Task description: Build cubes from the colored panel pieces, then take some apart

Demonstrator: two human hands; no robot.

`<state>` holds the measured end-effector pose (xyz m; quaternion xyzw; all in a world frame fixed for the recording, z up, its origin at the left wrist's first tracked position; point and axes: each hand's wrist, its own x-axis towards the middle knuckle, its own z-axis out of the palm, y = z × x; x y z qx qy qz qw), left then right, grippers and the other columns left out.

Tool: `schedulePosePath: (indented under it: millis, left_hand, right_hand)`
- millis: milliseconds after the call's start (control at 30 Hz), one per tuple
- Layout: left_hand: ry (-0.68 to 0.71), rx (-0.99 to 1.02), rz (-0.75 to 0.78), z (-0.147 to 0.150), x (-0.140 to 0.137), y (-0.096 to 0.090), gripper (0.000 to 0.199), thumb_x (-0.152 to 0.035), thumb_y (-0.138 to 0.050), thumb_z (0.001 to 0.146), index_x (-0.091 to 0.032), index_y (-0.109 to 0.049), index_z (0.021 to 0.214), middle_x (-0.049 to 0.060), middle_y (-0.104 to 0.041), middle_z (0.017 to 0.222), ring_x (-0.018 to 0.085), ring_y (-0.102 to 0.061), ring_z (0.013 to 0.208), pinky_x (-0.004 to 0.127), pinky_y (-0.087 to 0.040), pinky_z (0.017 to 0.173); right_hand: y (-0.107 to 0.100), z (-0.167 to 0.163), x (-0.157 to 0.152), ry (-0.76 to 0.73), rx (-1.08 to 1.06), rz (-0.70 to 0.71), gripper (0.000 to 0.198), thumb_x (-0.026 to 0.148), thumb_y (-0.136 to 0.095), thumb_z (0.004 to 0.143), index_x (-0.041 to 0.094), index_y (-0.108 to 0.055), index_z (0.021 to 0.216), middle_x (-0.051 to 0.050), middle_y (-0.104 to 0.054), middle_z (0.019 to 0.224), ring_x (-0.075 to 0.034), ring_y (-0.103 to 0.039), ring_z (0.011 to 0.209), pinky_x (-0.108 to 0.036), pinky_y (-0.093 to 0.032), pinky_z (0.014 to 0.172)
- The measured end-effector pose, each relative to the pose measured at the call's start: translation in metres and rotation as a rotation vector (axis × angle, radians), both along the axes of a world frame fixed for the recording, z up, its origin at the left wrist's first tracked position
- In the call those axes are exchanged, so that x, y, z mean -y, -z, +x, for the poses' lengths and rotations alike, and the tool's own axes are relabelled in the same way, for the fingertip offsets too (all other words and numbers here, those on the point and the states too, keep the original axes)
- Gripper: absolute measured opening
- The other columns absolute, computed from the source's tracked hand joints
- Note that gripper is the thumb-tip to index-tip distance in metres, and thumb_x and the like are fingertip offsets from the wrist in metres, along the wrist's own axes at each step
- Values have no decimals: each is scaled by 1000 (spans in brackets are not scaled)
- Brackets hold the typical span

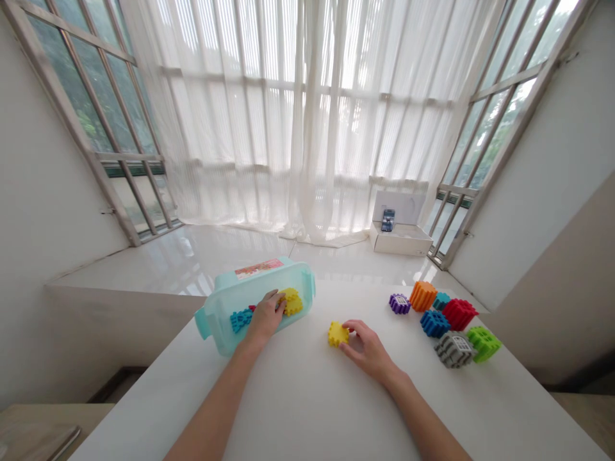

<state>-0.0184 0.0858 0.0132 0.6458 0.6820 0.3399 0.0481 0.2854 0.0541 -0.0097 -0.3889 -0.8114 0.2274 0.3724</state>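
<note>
My left hand (268,315) reaches into a translucent teal plastic bin (225,291), its fingers curled at the edge of yellow waffle blocks (292,306). Beside that hand in the bin lie blue waffle blocks (240,319), and a bit of red shows behind the fingers. On the white table, my right hand (362,346) grips the right side of a yellow waffle block (337,334) with notched edges between thumb and fingers. The left hand's fingertips are partly hidden.
Stacked waffle blocks stand at the right: purple (400,303), orange (423,296), teal (441,301), blue (435,323), red (460,314), grey (454,349) and green (483,344). A white box (402,240) sits on the sill before sheer curtains (269,141).
</note>
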Motion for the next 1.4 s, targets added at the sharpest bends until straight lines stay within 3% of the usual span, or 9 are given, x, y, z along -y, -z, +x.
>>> schedulePosePath:
  millis: [133, 267, 500, 900, 1033, 1133, 1233, 1267, 1400]
  left_hand:
    - [-33, -125, -3, 10, 16, -16, 31, -34, -41, 93, -19, -66, 105, 10, -66, 115, 25, -63, 106, 35, -46, 94]
    - [-14, -339, -215, 22, 34, -27, 35, -39, -43, 92, -17, -66, 79, 11, -69, 86, 28, -66, 85, 37, -48, 77]
    - [8, -419, -286, 30, 40, -27, 23, -24, -50, 87, -12, -68, 79, 16, -69, 87, 33, -66, 81, 39, -49, 73]
    - [-37, -386, -411, 24, 48, -45, 47, -51, -45, 89, -15, -70, 73, 16, -70, 74, 32, -68, 77, 38, -47, 70]
    - [-48, -388, -343, 29, 48, -50, 51, -49, -41, 93, -15, -68, 66, 13, -68, 70, 27, -66, 72, 33, -44, 67]
    - [181, -192, -196, 42, 51, -51, 53, -50, -41, 95, -16, -66, 63, 7, -66, 66, 20, -63, 68, 30, -45, 66]
    - [574, 171, -101, 58, 56, -48, 31, -47, -65, 83, -19, -70, 94, 6, -70, 97, 17, -64, 81, 26, -49, 70]
    - [674, 271, -100, 62, 58, -45, 37, -45, -72, 78, -20, -68, 105, 8, -68, 111, 17, -65, 88, 25, -51, 72]
    - [826, 385, -162, 73, 57, -32, 37, -38, -79, 71, -21, -70, 103, 10, -64, 122, 19, -64, 102, 28, -53, 81]
  right_hand:
    - [-2, 0, 1, -9, 2, 10, 30, 25, -65, 81, 24, -58, 110, -7, -64, 113, -20, -64, 95, -35, -54, 86]
    - [-4, -1, 1, 7, 8, -2, 31, 24, -67, 79, 24, -58, 109, -7, -63, 111, -20, -63, 96, -35, -54, 85]
    - [-4, -2, 1, 14, 14, -3, 32, 25, -69, 78, 24, -59, 108, -5, -64, 108, -20, -64, 96, -33, -54, 84]
    - [1, 0, -2, 23, 27, 29, 30, 26, -64, 80, 24, -59, 110, -7, -65, 112, -21, -63, 94, -36, -54, 85]
    - [-3, 0, 0, 41, -11, 81, 31, 23, -63, 80, 23, -59, 111, -9, -65, 114, -22, -62, 92, -36, -55, 80]
    - [-11, -1, 5, 46, -76, 121, 34, 20, -62, 79, 22, -59, 112, -10, -65, 116, -21, -62, 89, -35, -55, 75]
    - [-18, -3, 13, 2, -114, 139, 37, 17, -63, 77, 23, -59, 113, -10, -64, 118, -22, -62, 92, -34, -55, 73]
    - [-20, -3, 15, -23, -118, 138, 38, 17, -63, 76, 23, -60, 113, -10, -65, 117, -22, -62, 93, -34, -54, 73]
    - [-26, -5, 21, -84, -114, 108, 38, 15, -65, 73, 23, -61, 110, -9, -65, 114, -21, -62, 93, -33, -54, 72]
